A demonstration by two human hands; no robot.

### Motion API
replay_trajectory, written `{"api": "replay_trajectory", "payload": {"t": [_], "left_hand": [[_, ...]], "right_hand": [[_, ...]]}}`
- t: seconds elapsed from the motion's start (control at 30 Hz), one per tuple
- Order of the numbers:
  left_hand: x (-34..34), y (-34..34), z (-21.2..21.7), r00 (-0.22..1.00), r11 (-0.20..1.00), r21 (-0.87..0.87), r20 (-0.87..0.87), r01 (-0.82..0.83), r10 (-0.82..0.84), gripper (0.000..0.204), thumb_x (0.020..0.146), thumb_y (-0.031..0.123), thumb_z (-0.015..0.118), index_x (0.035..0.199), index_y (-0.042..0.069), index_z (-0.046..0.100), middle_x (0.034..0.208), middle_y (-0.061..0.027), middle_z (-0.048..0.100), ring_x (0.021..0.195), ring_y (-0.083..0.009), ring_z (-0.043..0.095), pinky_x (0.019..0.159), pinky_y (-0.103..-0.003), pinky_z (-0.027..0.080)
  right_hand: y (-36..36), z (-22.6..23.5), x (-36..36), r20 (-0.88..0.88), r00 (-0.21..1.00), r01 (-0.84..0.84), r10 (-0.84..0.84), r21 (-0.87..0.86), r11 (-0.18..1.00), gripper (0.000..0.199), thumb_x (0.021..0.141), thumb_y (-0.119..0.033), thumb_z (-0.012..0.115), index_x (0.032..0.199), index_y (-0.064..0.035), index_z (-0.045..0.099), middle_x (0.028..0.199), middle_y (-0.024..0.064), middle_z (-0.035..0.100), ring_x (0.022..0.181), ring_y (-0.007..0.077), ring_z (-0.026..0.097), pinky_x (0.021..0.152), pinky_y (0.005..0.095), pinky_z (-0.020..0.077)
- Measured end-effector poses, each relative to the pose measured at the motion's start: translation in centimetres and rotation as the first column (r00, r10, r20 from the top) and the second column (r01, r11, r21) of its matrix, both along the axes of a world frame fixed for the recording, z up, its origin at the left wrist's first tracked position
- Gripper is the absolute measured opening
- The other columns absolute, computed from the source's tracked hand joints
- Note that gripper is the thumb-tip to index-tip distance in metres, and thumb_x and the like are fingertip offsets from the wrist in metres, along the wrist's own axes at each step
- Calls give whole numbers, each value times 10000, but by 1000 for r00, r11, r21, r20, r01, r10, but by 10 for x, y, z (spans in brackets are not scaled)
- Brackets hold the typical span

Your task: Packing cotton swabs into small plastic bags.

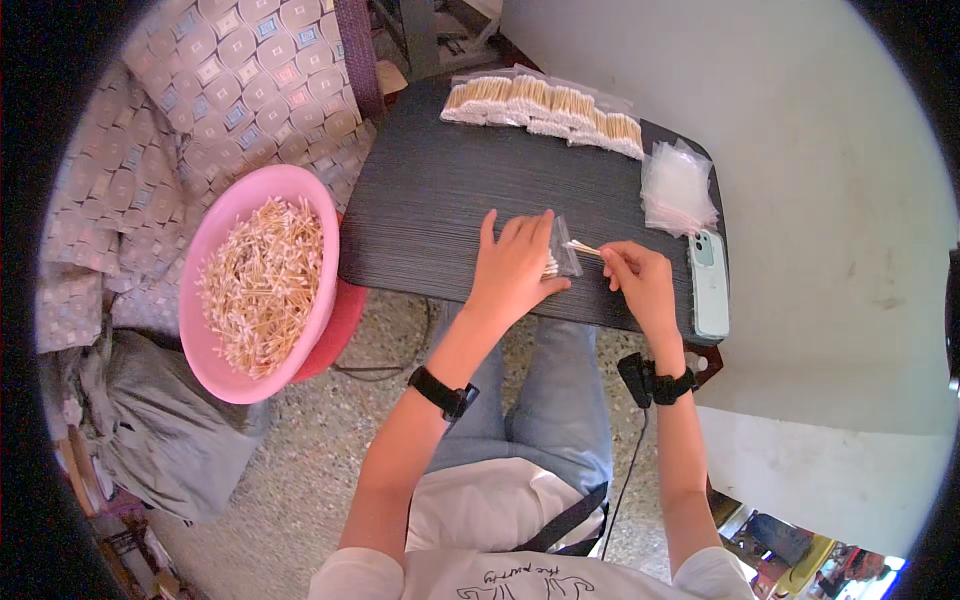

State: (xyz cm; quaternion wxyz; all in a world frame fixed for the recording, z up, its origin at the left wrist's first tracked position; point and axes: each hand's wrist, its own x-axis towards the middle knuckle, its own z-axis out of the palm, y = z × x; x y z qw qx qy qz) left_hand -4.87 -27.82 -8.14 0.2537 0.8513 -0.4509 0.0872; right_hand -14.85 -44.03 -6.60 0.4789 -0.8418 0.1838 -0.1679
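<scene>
My left hand (512,262) lies flat on a small clear plastic bag (563,252) on the dark table (430,200), fingers spread over it. My right hand (640,280) pinches a bundle of wooden cotton swabs (583,247), whose tips sit at the bag's mouth. White swab tips show inside the bag under my left fingers.
A row of filled swab bags (545,108) lines the table's far edge. A stack of empty clear bags (678,188) and a pale green phone (709,283) lie at the right. A pink basin (262,282) full of loose swabs stands to my left on a red stool.
</scene>
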Motion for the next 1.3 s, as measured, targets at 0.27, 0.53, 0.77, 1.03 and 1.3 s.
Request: {"api": "replay_trajectory", "payload": {"t": [0.27, 0.53, 0.77, 1.03, 1.3], "left_hand": [[6, -4, -7, 993, 988, -103, 42, 113, -109, 627, 673, 319, 731, 1182, 36, 499, 1059, -103, 580, 1045, -255, 523, 983, -454, 314], [7, -1, -3, 981, 962, -198, -17, 187, -194, 554, 690, 273, 717, 1163, 63, 522, 1057, -99, 587, 999, -273, 540, 948, -426, 357], [7, 3, -2, 954, 939, -265, -149, 217, -262, 554, 691, 248, 726, 1174, 72, 519, 1074, -121, 579, 989, -304, 544, 895, -401, 401], [4, -1, -5, 907, 917, -321, -264, 239, -329, 592, 706, 221, 730, 1214, 51, 478, 1066, -160, 564, 990, -333, 543, 856, -387, 436], [7, 6, -6, 886, 910, -367, -333, 193, -322, 625, 706, 181, 736, 1240, 33, 446, 1069, -164, 555, 1000, -329, 550, 846, -370, 447]], "right_hand": [[-4, 2, -2, -14, 1000, 10, -8, 118, 993, 162, 860, -115, 585, 893, 32, 646, 615, 33, 575, 509, 64, 503, 463, 217, 391], [-5, 4, 4, -33, 991, -126, 133, 173, 977, 176, 877, -131, 563, 873, 29, 637, 614, 20, 567, 507, 58, 484, 466, 214, 383], [-5, 1, 11, -42, 971, -215, 236, 288, 933, 167, 874, -131, 564, 856, 23, 627, 622, 20, 572, 510, 62, 483, 471, 218, 383], [0, -15, 33, 51, 933, -356, 355, -1, 935, 134, 799, -80, 592, 894, 14, 583, 693, 98, 615, 565, 129, 564, 540, 285, 451], [23, -3, 20, 82, 994, -88, 78, 135, 987, 207, 866, -140, 571, 982, 31, 582, 837, 132, 656, 754, 182, 634, 683, 277, 497]]}}
